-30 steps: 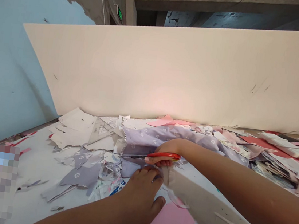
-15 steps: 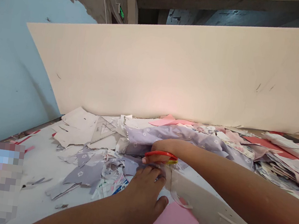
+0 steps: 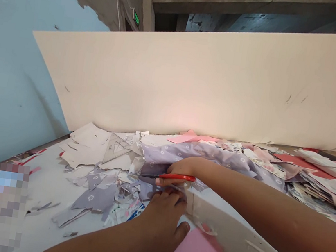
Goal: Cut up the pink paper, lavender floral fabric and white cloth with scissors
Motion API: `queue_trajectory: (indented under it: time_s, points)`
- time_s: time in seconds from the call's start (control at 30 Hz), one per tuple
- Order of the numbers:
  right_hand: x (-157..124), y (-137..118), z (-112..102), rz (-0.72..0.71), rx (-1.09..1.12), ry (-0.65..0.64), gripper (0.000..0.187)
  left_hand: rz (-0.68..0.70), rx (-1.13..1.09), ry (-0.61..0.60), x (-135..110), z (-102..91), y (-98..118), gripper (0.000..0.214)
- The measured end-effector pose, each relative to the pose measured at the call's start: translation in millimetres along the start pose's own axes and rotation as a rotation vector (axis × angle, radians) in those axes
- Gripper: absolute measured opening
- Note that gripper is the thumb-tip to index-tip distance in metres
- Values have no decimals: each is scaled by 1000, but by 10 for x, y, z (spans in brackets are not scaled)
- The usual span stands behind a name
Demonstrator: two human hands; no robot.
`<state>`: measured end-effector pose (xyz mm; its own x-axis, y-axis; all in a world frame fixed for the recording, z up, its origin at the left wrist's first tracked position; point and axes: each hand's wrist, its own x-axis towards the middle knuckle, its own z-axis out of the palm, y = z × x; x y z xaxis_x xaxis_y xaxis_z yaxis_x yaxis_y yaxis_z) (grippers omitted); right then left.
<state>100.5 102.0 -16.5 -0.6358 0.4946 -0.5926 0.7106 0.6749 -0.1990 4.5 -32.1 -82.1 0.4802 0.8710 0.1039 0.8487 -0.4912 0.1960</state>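
Note:
In the head view, my right hand (image 3: 176,171) is closed on red-handled scissors (image 3: 184,177). Their dark blades point left, low along the near edge of a lilac sheet (image 3: 169,153) with white flower outlines. Just below, my left hand (image 3: 165,220) rests palm down, fingers stretched forward and slightly bent, thumb apart. Its fingertips touch or nearly touch the lilac material by the scissors; whether they pinch any of it is hidden. Pink paper (image 3: 193,251) lies beside the left thumb.
Torn lilac and white scraps (image 3: 97,195) litter the table left of my hands. A clear set square (image 3: 118,147) lies on white paper (image 3: 86,144). Stacked scraps (image 3: 314,193) are at right. A tall cream board (image 3: 192,79) stands behind, beside a blue wall (image 3: 9,59).
The scissors have turned in my right hand: their yellow inner part no longer shows, and the blades are now visible pointing left. My left hand stays nearly in place.

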Motion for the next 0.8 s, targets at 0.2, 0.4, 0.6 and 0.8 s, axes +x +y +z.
queue_trajectory:
  time_s: [0.2, 0.4, 0.6, 0.8]
  points:
    - [-10, -130, 31, 37, -32, 170, 52, 5, -14, 18, -5, 10, -13, 42]
    - [20, -145, 95, 36, -59, 260, 51, 11, -26, 29, -9, 13, -21, 39]
    - [62, -77, 133, -38, -55, 270, 47, 15, -22, 40, -12, 23, -27, 41]
    - [-202, -73, 10, 66, 103, 173, 43, -2, -28, 10, -5, -6, -2, 43]
